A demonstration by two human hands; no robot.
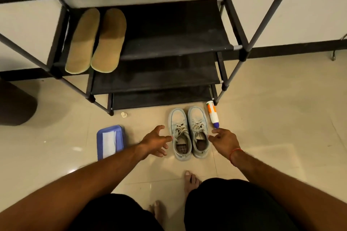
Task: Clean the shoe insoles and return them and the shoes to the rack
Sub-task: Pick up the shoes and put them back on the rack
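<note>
Two tan insoles [97, 40] lie side by side on the left of a black rack shelf [169, 30]. A pair of pale grey laced shoes [188, 131] stands on the floor in front of the rack, toes toward it. My left hand [155, 140] hovers just left of the left shoe with fingers spread, one fingertip near its side. My right hand [223, 139] is just right of the right shoe, fingers loosely extended toward it. Neither hand holds anything.
A blue tray [120, 139] holding a white cloth lies on the floor to the left. A white, orange and blue bottle [212, 113] lies right of the shoes, and a small cap [123, 114] near the rack foot. My bare feet [189, 180] are below.
</note>
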